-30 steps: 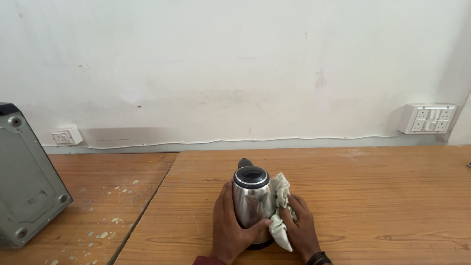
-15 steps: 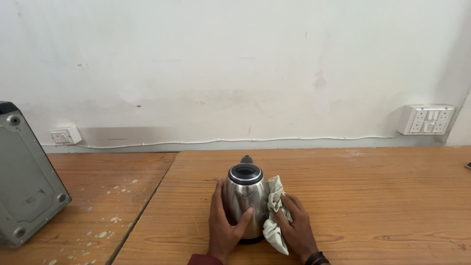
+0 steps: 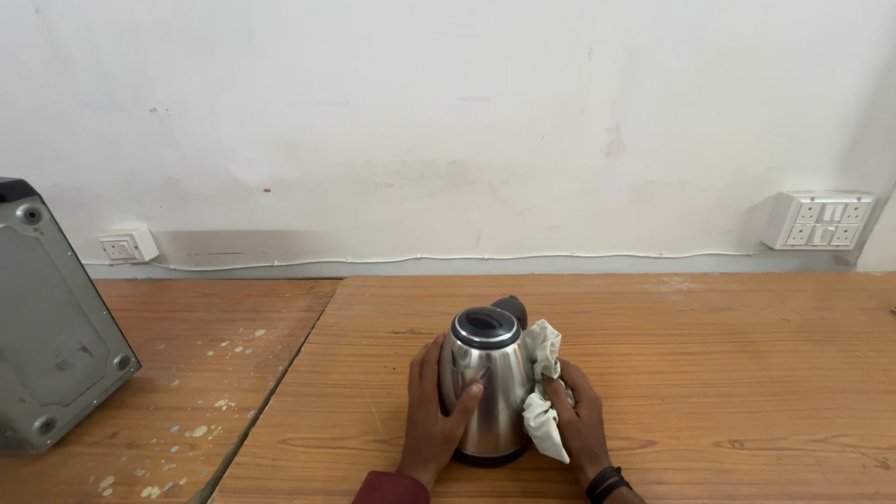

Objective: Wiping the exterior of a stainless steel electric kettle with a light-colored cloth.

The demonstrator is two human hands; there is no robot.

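A shiny steel electric kettle [image 3: 492, 392] with a black rim and handle stands upright on the wooden table [image 3: 709, 373], near its front edge. My left hand [image 3: 435, 420] wraps around the kettle's left side, thumb across the front. Against the kettle's right side my right hand [image 3: 581, 425] presses a crumpled white cloth [image 3: 541, 397]. The cloth hangs from near the rim down to the base. A dark band sits on my right wrist.
A grey metal appliance [image 3: 51, 327] lies tilted on a second, paint-spattered table [image 3: 201, 392] at the left. A gap runs between the two tables. On the white wall sit a small socket [image 3: 126, 247], a cable and a larger switch board [image 3: 817, 220].
The kettle has turned a little and tilted slightly, with my hands shifting around it. The cloth has stayed against its right side.
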